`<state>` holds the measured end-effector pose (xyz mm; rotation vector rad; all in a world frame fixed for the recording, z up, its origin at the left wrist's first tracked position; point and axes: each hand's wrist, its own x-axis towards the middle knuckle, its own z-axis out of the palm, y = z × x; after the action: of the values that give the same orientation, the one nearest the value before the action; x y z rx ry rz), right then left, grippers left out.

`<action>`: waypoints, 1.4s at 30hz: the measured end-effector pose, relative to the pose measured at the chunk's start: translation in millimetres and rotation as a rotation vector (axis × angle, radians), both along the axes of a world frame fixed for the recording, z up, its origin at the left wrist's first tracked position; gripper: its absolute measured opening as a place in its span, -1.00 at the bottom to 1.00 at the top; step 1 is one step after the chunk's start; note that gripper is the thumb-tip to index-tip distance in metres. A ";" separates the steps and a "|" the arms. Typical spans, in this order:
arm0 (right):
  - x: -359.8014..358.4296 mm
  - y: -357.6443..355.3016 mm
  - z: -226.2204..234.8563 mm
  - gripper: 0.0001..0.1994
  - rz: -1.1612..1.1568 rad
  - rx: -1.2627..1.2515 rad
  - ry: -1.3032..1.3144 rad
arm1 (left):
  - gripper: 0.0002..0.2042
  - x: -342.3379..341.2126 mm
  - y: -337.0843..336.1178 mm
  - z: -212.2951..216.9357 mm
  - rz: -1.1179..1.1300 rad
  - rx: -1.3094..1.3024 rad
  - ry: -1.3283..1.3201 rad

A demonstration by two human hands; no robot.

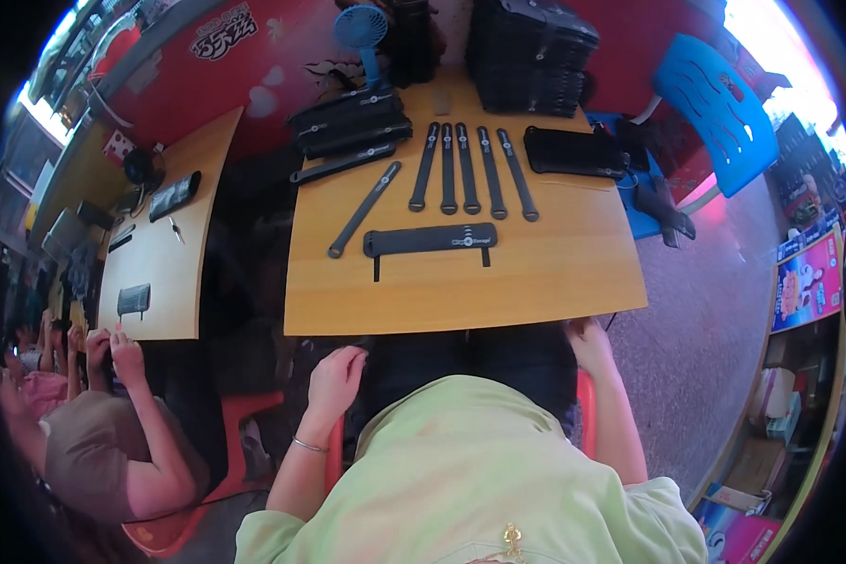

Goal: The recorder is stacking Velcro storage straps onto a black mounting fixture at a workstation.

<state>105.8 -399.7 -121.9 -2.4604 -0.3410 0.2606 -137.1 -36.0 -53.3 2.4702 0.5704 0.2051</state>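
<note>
The wooden table [536,282] fills the middle of the view; its near edge hides the person's lap, and the black stacks [531,52] at its far edge are cut by the rim and hard to tell apart. The flat black sleeve [430,240] lies across the table's centre, long axis running left to right, well apart from both hands. Beyond it five black straps [470,169] lie side by side, pointing away from the person. The left hand [336,376] hangs below the table edge, fingers loosely curled, holding nothing. The right hand [587,338] is at the near edge, partly hidden; its grip cannot be told.
</note>
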 end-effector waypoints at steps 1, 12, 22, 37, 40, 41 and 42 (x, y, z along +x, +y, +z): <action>-1.2 0.7 1.8 -0.68 0.008 -0.001 0.012 | -0.87 -0.6 -0.2 0.7 0.000 -0.035 -0.049; -9.2 14.0 37.5 -0.73 0.076 0.076 0.067 | -0.94 6.8 -11.4 24.0 -0.054 -0.160 -0.312; -25.5 18.3 94.7 -0.78 0.439 0.150 0.305 | -0.70 129.0 82.8 30.1 0.100 0.396 -0.422; 14.6 117.3 162.7 -0.67 0.813 0.515 0.683 | -0.84 140.4 97.6 43.3 0.052 -0.064 -0.415; 28.1 150.5 159.2 -0.61 0.749 0.545 0.584 | -0.86 134.8 78.8 75.7 0.026 -0.048 -0.487; 30.2 159.7 155.8 -0.55 0.680 0.573 0.555 | -0.86 133.3 73.5 84.1 0.026 -0.053 -0.483; 31.4 168.0 153.6 -0.55 0.676 0.570 0.560 | -0.86 132.8 68.7 91.0 0.041 -0.088 -0.497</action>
<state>137.1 -231.7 31.7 -1.5623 -0.8495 0.9607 -4.3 32.7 37.7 2.2055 0.4017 0.7650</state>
